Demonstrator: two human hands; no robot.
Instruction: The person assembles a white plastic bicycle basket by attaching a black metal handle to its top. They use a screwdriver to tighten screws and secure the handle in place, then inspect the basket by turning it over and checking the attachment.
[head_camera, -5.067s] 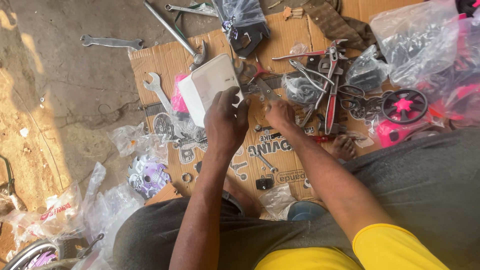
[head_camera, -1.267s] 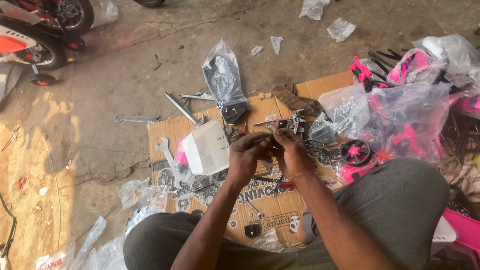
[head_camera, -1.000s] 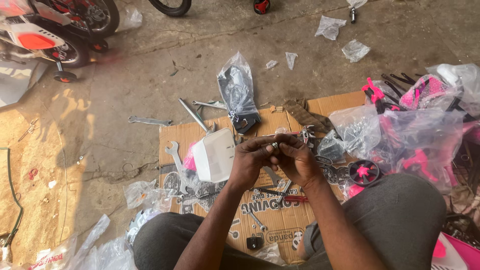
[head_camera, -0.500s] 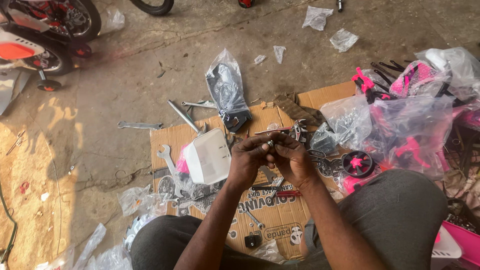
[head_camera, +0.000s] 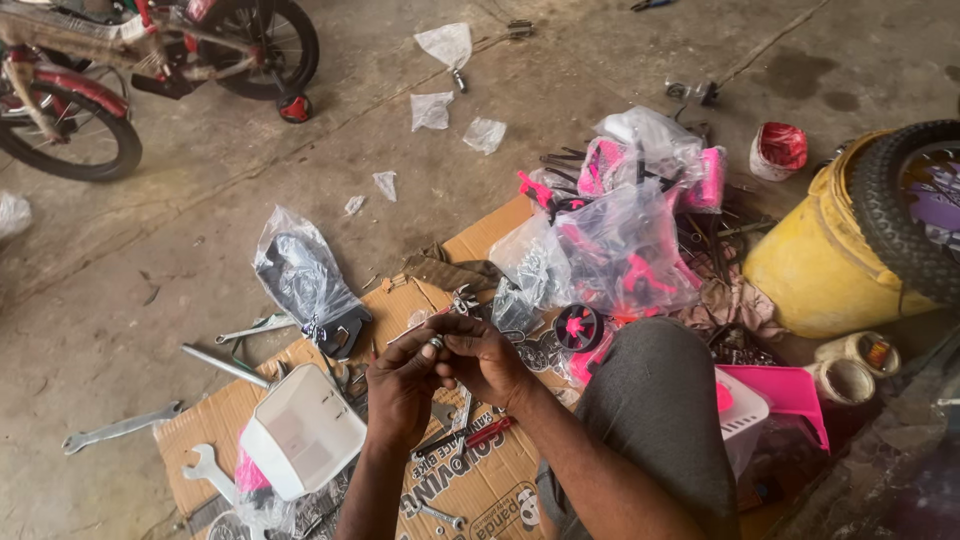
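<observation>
Threading a small part between both hands

I pinch a small silvery metal nut (head_camera: 436, 342) between the fingertips of my left hand (head_camera: 402, 392) and right hand (head_camera: 487, 358), both closed on it, above the brown cardboard sheet (head_camera: 470, 480). Keeping it low means a slip lands there, beside the white plastic basket (head_camera: 303, 430) left of my hands.

Clear plastic bags (head_camera: 610, 250) w/ pink parts on printed brown cardboard (head_camera: 470, 490).
</observation>
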